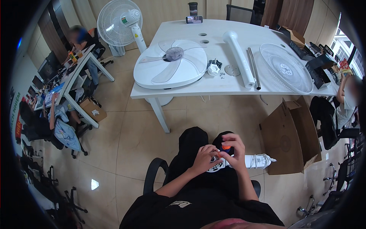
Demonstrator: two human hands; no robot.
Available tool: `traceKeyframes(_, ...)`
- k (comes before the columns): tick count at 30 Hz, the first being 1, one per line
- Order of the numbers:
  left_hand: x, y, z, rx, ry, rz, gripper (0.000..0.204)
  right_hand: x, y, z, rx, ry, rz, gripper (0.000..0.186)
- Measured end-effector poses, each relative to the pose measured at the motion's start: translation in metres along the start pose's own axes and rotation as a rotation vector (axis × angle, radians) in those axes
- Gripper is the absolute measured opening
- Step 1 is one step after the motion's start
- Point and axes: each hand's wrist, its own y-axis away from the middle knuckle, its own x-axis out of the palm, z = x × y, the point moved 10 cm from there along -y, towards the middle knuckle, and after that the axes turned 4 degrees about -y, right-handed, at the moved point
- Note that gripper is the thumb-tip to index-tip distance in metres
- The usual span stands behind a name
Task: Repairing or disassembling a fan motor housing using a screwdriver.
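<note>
A white fan motor unit with a slotted round housing rests across my lap. Its white neck points to the right, with a pale cord wound around the end. My left hand is closed over the housing, its fingertips bunched at the near edge. Just above the housing, my right hand has curled fingers around a small orange-and-blue handle. The fingers cover most of this handle, so what tool it belongs to cannot be made out.
On the white table lie a fan base with clear blades, a white pole, a metal tube and a fan grille. An open cardboard box stands at right. Several people sit at the sides.
</note>
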Motion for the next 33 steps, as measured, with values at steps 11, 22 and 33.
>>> traceKeyframes(11,-0.008,-0.004,-0.005,0.009,0.000,-0.027,0.033,-0.006,0.001,-0.005,0.129,-0.129,-0.048,0.030)
traceKeyframes(22,-0.006,-0.007,-0.001,-0.006,0.020,-0.013,0.034,-0.014,0.009,-0.012,0.238,-0.174,-0.110,0.020)
traceKeyframes(33,-0.006,-0.001,0.003,0.005,0.018,-0.022,0.039,-0.004,-0.003,0.009,0.078,0.143,-0.047,0.024)
